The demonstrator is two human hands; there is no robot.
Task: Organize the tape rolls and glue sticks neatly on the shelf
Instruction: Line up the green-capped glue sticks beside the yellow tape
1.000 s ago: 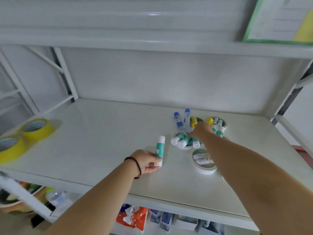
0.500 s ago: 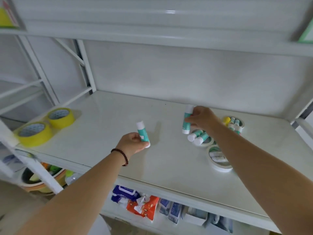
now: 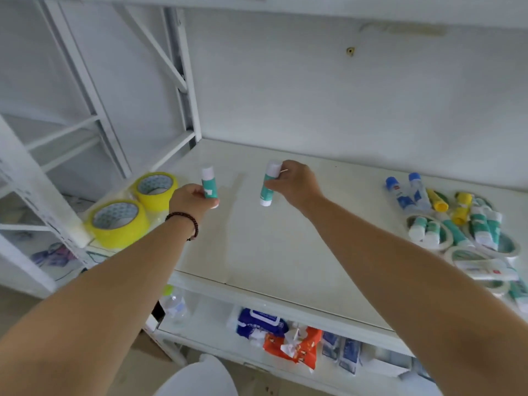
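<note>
My left hand (image 3: 191,200) grips a green-and-white glue stick (image 3: 208,186) upright over the left part of the white shelf (image 3: 271,252). My right hand (image 3: 294,184) grips a second green-and-white glue stick (image 3: 268,184), also upright, a short way to the right of the first. Two yellow tape rolls (image 3: 134,207) lie at the shelf's left edge. At the right lies a heap of glue sticks (image 3: 457,221) in blue, yellow and green on top of white tape rolls (image 3: 485,252).
White shelf posts and braces (image 3: 183,90) stand at the left. Another board runs overhead. Below, a lower shelf holds packets (image 3: 288,338) and a plastic bottle (image 3: 174,305). A white rounded object (image 3: 197,378) sits at the bottom edge.
Both hands have carried their glue sticks leftward, away from the heap and toward the yellow rolls. The right hand lifted its stick out of the heap. The view has swung left.
</note>
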